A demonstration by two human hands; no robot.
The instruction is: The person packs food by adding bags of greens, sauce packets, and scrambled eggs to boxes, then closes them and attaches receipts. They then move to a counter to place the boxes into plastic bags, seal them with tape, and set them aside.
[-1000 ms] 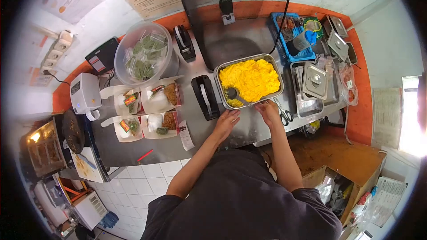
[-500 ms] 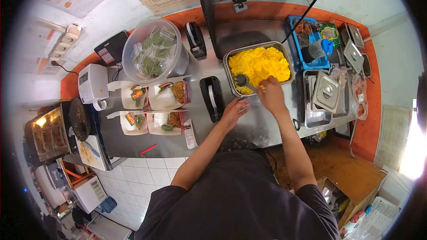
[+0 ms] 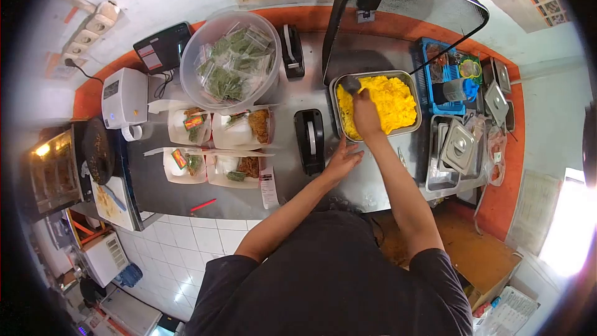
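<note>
My right hand [image 3: 367,115] is closed around the handle of a dark serving spoon [image 3: 350,84], reaching over the left side of a metal tray [image 3: 408,128]. Fluffy yellow food [image 3: 395,101], like scrambled egg, fills most of that tray. The spoon's bowl rests at the far left corner, and my fist hides most of the handle. By the near left corner of the tray, my left hand [image 3: 344,160] has its fingers apart, with fingertips right at the rim. A black tape dispenser [image 3: 310,142] stands just left of my left hand.
Takeaway boxes [image 3: 241,129] with fried chicken stand on the left of the steel counter. Behind them is a clear tub [image 3: 230,65] of bagged greens. A mesh cover [image 3: 410,15] stands raised behind the tray. Right are a blue basket [image 3: 440,107] and metal lids [image 3: 460,146].
My right hand has moved the spoon away from me, from the tray's near left part to its far left corner. My left hand has stayed near the rim. The view has shifted.
</note>
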